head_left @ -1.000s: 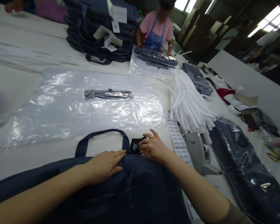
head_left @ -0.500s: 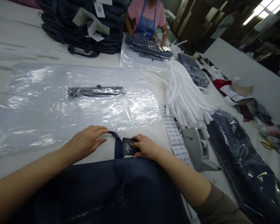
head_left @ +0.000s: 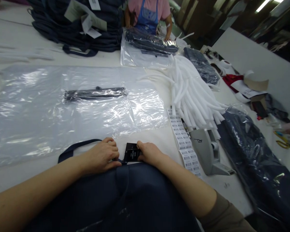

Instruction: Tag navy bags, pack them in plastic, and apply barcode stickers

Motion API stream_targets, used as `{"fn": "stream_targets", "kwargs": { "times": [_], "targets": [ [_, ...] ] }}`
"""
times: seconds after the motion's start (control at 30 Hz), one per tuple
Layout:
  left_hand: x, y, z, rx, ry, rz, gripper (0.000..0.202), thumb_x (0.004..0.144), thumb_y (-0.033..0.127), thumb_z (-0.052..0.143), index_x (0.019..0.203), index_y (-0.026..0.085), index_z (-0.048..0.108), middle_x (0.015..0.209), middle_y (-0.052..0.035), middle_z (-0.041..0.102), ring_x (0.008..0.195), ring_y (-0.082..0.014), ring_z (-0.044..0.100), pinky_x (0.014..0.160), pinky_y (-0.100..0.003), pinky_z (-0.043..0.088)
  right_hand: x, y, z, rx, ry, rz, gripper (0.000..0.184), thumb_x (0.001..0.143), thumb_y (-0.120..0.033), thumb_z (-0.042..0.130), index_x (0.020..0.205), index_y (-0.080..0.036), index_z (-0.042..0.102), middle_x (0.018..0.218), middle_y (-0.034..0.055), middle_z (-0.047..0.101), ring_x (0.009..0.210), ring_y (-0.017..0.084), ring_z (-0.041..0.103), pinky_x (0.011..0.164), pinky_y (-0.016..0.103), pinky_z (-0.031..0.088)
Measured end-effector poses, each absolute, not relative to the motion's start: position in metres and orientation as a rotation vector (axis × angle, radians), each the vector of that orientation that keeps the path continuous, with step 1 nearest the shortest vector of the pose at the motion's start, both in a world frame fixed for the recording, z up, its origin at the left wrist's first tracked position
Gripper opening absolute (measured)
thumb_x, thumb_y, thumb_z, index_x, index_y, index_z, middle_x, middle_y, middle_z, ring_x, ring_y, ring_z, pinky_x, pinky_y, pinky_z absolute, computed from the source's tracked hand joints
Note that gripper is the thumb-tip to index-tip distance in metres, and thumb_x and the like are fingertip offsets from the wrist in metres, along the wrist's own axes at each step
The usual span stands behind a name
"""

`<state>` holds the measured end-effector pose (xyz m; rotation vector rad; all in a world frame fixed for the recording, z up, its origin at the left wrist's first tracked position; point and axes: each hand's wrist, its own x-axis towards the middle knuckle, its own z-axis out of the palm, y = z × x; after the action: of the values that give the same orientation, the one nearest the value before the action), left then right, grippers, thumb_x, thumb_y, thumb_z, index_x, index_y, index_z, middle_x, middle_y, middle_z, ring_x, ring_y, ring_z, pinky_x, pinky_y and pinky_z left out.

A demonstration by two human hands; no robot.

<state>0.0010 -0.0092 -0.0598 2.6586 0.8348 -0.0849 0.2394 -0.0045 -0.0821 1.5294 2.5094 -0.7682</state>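
A navy fabric tote bag [head_left: 111, 199] lies on the white table right in front of me, and its strap handle [head_left: 77, 146] runs left along the top edge. My left hand [head_left: 100, 155] is curled over the handle's base at the bag's top edge. A small black hang tag [head_left: 131, 152] sits just beyond that edge, between my hands. My right hand [head_left: 148, 153] has its fingers pressed on the tag's right side. The tag's string is hidden by my fingers.
A clear plastic sheet [head_left: 62, 111] holding a flat dark bundle [head_left: 95, 94] lies just beyond my hands. To the right are barcode labels [head_left: 183, 141], a grey dispenser [head_left: 204, 149] and white foam tubes [head_left: 190, 93]. A co-worker [head_left: 147, 13] handles a plastic-wrapped bag beyond stacked navy bags [head_left: 74, 29].
The handle has swung from standing up beyond the bag to lying left along its edge. My left hand has moved onto it, and my hands have drawn closer around the tag.
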Motion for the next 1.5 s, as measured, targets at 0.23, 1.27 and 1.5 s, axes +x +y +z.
{"fn": "stream_targets", "kwargs": {
  "times": [0.23,1.27,1.5],
  "targets": [
    [0.003,-0.017,-0.068,2.505,1.077,-0.029,0.026,0.092,0.031,0.047,0.108,0.021,0.066,0.084,-0.0073,0.066,0.082,-0.022,0.058,0.083,-0.038,0.043,0.251,0.002,-0.082,1.533,2.414,-1.063,0.038,0.068,-0.03,0.074,0.099,-0.023,0.054,0.087,-0.0006,0.064,0.078,0.017,0.059,0.064,0.025,0.038],
    [0.028,0.004,-0.091,2.171,1.132,-0.046,0.086,0.069,0.025,0.071,0.146,0.021,0.033,0.119,-0.0113,0.054,0.108,-0.0257,0.053,0.098,-0.032,0.041,0.264,0.034,-0.063,1.29,2.313,-1.299,0.015,0.083,-0.021,0.06,0.094,-0.013,0.066,0.082,0.0028,0.068,0.07,0.014,0.06,0.064,0.022,0.044],
    [0.025,0.0,-0.084,2.169,1.106,-0.017,0.071,0.072,0.006,0.046,0.141,0.023,0.042,0.115,-0.0094,0.057,0.106,-0.0215,0.056,0.097,-0.03,0.042,0.274,-0.013,-0.061,0.986,2.908,-0.7,0.012,0.089,-0.016,0.052,0.088,-0.018,0.064,0.085,0.0041,0.065,0.077,0.015,0.057,0.068,0.025,0.041]
  ]
}}
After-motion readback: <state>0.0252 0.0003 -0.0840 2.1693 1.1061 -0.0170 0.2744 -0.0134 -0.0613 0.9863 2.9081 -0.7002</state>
